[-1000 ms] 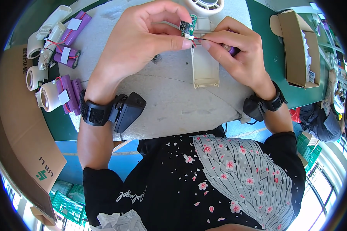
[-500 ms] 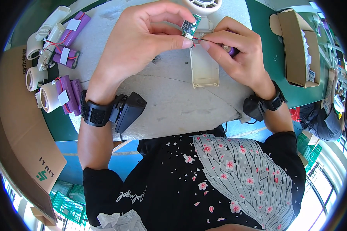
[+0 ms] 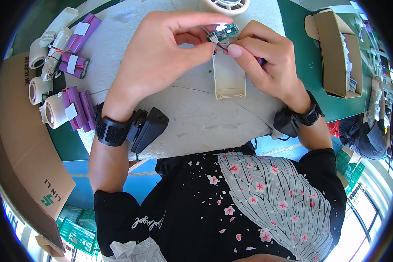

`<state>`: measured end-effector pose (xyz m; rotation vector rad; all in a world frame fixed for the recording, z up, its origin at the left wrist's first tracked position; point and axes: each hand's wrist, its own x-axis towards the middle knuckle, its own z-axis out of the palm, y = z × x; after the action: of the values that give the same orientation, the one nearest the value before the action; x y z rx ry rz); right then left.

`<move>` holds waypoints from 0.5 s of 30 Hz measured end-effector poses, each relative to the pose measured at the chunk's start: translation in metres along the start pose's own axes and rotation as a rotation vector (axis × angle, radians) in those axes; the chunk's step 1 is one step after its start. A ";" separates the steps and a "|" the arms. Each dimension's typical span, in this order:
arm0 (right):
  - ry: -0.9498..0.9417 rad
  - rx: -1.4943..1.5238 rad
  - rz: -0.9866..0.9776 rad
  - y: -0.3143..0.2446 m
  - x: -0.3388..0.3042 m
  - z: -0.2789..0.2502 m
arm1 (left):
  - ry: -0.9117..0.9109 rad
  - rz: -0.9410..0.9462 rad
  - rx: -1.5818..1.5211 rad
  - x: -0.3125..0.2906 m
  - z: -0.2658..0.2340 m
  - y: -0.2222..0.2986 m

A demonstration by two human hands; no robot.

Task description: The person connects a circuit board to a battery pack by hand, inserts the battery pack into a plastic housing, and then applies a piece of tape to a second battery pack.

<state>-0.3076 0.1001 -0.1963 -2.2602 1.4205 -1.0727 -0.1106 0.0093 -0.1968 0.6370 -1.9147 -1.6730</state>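
My left hand (image 3: pixel 170 50) pinches a small green circuit board (image 3: pixel 231 30) between thumb and fingers at the top middle. White bright patches show on the board, and a white connector sits at its near edge. From there thin red and black wires (image 3: pixel 222 45) run to my right hand (image 3: pixel 268 56), whose thumb and forefinger grip them. Something purple (image 3: pixel 261 61), like a battery, is mostly hidden behind the right fingers. Below the hands lies an open cream plastic housing (image 3: pixel 230 81), attached to or touching a round cream fan head (image 3: pixel 227 7); the joint is hidden.
Purple battery packs (image 3: pixel 76 102) and cream fan housings (image 3: pixel 56 111) line the left side of the pale work board (image 3: pixel 183 118). An open carton (image 3: pixel 336 56) stands on the green table at right. A large cardboard box (image 3: pixel 26 144) is at left. Another person (image 3: pixel 367 135) is far right.
The circuit board has turned in my left fingers, its outer end swinging right. Bright white patches now show on it. The cream housing has shifted slightly left.
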 end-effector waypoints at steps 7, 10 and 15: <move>0.117 0.010 0.250 -0.013 -0.001 0.004 | -0.086 0.045 0.178 -0.002 0.001 0.004; 0.125 -0.007 0.319 -0.017 0.004 0.004 | -0.030 0.039 0.150 -0.001 0.005 0.005; 0.126 -0.094 0.187 -0.014 0.008 0.005 | 0.035 0.004 0.080 -0.003 0.008 0.005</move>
<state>-0.2935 0.0994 -0.1884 -2.1017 1.7284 -1.1267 -0.1136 0.0180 -0.1927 0.6884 -1.9648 -1.5798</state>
